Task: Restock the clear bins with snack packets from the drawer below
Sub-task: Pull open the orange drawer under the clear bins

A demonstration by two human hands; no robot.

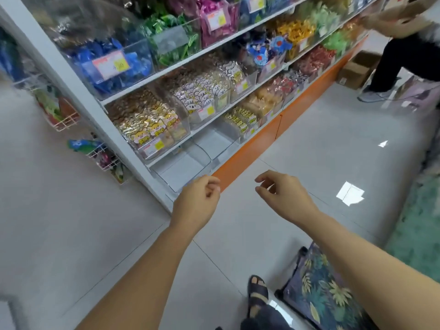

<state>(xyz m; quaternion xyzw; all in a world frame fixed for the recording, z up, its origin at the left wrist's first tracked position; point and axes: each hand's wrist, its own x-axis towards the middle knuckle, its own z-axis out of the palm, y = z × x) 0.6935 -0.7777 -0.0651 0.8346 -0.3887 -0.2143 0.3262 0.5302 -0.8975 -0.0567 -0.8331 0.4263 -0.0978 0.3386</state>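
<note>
Two empty clear bins [183, 170] [215, 144] sit at the left end of the bottom shelf. Beneath them runs the orange drawer front [252, 148], closed. My left hand [195, 203] hovers in front of the near empty bin, fingers loosely curled, holding nothing. My right hand [283, 196] hangs over the floor just right of the drawer front, fingers loosely curled and empty. Bins of snack packets [147, 122] fill the shelf above.
The white shelving unit [114, 125] carries several rows of full bins. Wire baskets [64, 120] hang on its left end. Another person [400, 53] stands at the far right beside a cardboard box [354, 70]. My sandalled foot [257, 294] and a patterned bag [319, 294] are below.
</note>
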